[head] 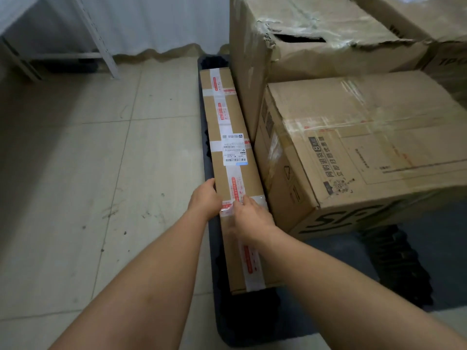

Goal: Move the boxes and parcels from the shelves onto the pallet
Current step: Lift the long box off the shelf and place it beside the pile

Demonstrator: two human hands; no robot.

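Note:
A long narrow cardboard box [228, 137], taped white and red with a shipping label, lies along the left edge of the dark pallet [404, 261]. It sits right beside a printed cardboard box [366, 147] and a tall torn box [316, 39]. My left hand [205, 200] grips the long box's left side, thumb on its top edge. My right hand [250, 218] rests on the top of the long box near its right edge, fingers curled over the tape.
A pale tiled floor [88, 173] spreads out to the left of the pallet. A grey metal shelf frame [101, 39] stands at the back left before a white curtain. Another cardboard box [434, 18] stands at the far right of the pallet.

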